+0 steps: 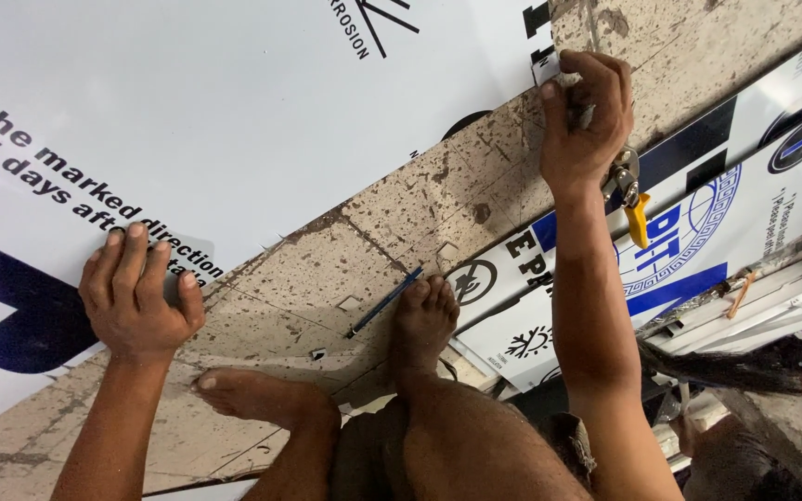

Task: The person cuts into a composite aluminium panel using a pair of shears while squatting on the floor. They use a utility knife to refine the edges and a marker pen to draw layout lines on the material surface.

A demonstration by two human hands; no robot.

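A large white sheet (187, 102) with black and blue printing lies on a stained tiled floor (345, 250). My left hand (136, 292) presses flat on the sheet's near edge. At the sheet's corner my right hand (587, 116) is shut on metal snips with a yellow latch (631, 190), the jaws hidden under my fingers. My bare feet (424, 320) rest on the floor between my arms.
A blue pen (384, 302) lies on the floor by my right foot. More printed white and blue panels (744, 195) lie to the right. White strips and a wooden stick (741, 294) sit at the right edge, with dark debris below.
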